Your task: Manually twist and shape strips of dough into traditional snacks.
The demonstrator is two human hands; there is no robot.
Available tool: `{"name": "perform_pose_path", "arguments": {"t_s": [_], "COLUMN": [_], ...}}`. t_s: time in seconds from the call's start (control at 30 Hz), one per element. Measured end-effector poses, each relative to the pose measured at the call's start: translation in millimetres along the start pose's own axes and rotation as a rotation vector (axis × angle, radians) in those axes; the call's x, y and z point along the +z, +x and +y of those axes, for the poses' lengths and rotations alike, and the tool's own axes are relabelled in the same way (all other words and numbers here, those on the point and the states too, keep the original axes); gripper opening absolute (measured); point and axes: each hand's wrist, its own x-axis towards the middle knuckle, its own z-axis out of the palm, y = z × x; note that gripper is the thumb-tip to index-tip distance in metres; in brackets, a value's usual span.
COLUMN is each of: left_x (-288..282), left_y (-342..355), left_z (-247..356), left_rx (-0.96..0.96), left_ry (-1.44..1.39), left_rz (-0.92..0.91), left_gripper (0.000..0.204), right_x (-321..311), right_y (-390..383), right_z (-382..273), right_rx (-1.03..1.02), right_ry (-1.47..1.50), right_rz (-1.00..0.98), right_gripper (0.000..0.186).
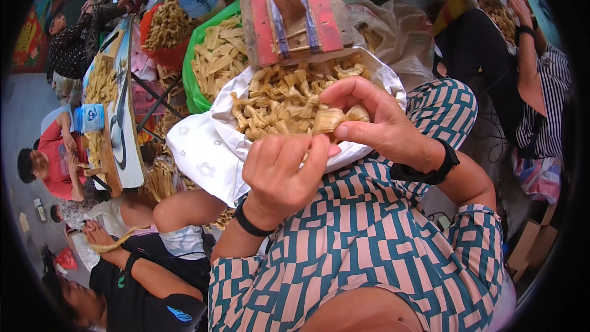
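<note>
My right hand (pixel 375 124) pinches a folded, pale tan dried strip (pixel 327 121) between thumb and fingers. My left hand (pixel 279 178) is closed at the lower left end of the same strip, its fingertips partly hidden behind the knuckles. Both hands are over a white flowered cloth-lined sack (pixel 193 157) holding a heap of small knotted tan pieces (pixel 264 101). Just beyond the sack is a red wooden board (pixel 261 37) with a small wooden fixture (pixel 289 12) mounted on it.
A green bag of flat strips (pixel 218 55) and a red bag of pieces (pixel 169 31) lie ahead left. Co-workers sit at a long work table (pixel 126 141) at left. Another co-worker (pixel 534 98) works at right. A crumpled translucent sack (pixel 399 43) lies ahead right.
</note>
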Motion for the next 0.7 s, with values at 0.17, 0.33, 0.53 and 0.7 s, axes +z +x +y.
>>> {"name": "perform_pose_path", "arguments": {"t_s": [0.17,0.33,0.53,0.7], "left_x": [16.0,11.0,19.4,29.8], "left_y": [-6.1,-3.2,-13.3,-28.9], "left_z": [-10.1,-14.3,-31.6,-48.4], "left_rx": [-0.284,-0.766,-1.065,-1.129], "left_ry": [-0.488,-1.052,-1.518,-1.514], "left_rz": [0.012,-0.218,0.190,0.081], "left_gripper": [0.020,0.011,0.006,0.007], "right_x": [0.6,-5.7,-30.8,-37.2], "right_y": [4.1,5.5,-0.9,6.6], "right_z": [-9.1,-18.2,-23.5,8.1], "right_rx": [0.142,-0.007,0.022,-0.379], "right_ry": [0.155,-0.378,-0.389,-0.966], "right_rz": [-0.082,-0.126,-0.097,-0.145], "right_gripper": [0.049,0.056,0.055,0.008]}}
